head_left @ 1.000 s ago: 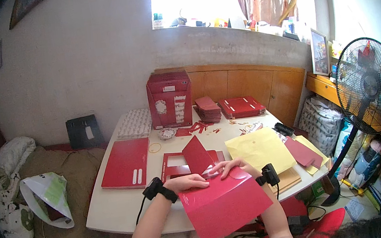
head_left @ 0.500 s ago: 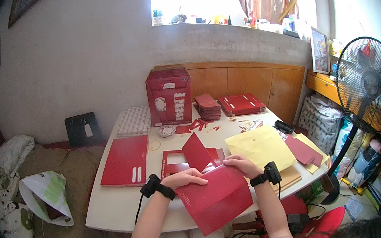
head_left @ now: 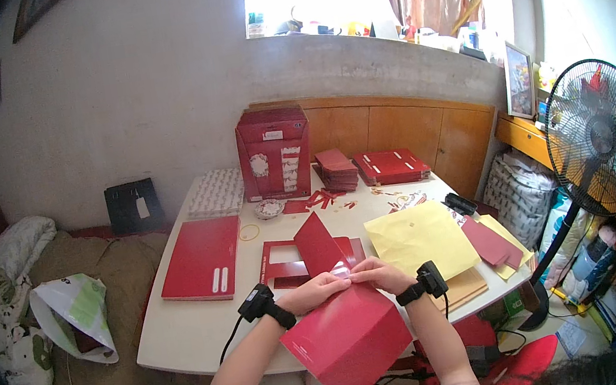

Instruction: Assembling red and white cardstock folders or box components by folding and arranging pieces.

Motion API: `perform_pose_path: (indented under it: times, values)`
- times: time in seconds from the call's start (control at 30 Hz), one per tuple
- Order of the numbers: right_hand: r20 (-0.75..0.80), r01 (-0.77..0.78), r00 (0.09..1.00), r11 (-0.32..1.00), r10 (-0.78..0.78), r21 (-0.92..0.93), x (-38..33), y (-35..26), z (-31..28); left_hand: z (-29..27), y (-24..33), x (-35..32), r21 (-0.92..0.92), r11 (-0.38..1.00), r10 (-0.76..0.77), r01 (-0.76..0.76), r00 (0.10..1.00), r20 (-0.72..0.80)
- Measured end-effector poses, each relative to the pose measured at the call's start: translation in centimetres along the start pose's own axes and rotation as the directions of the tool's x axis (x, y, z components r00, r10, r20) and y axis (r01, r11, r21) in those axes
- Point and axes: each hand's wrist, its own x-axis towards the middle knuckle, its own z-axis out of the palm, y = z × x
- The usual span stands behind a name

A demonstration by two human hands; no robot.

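Observation:
A red folded cardboard sheet hangs over the table's front edge, its crease running across it. My left hand and my right hand come close together at its upper edge, both with fingers closed on it. Between the fingertips a small shiny patch shows; what it is I cannot tell. Just beyond my hands lies a red cardboard piece with a cut-out window, and a plain red flap stands tilted above it. Each wrist wears a black strapped device.
On the white table are a red card stack at left, a tall red box at the back, smaller red stacks and yellow paper at right. A black fan stands beyond the right side.
My hands have drawn together at the sheet's upper edge, the left moving right. The sheet has swung lower toward me and shows more of its surface.

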Motion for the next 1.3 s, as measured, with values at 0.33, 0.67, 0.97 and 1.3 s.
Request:
perform_pose_path:
  times: [0.33, 0.67, 0.97, 1.3]
  values:
    - [-0.087, 0.087, 0.992, 0.995, -0.091, -0.05, -0.1, 0.1, 0.9, -0.6, -0.4, -0.2, 0.112, 0.993, 0.042, -0.049, 0.997, 0.06]
    - [-0.084, 0.058, 0.994, 0.996, -0.064, -0.074, -0.1, 0.1, 0.4, -0.6, 1.6, -1.0, 0.082, 0.996, -0.052, 0.044, 0.994, 0.095]
    - [-0.143, 0.187, 0.971, 0.982, -0.189, -0.03, -0.2, 0.3, 0.0, -0.7, 0.0, -0.7, 0.122, 0.99, -0.056, 0.073, 0.989, -0.14]
    - [-0.185, 0.145, 0.975, 0.98, -0.119, 0.135, 0.1, 0.9, 0.4, -0.6, 0.5, -0.6, 0.032, 0.999, 0.009, -0.012, 0.996, 0.083]
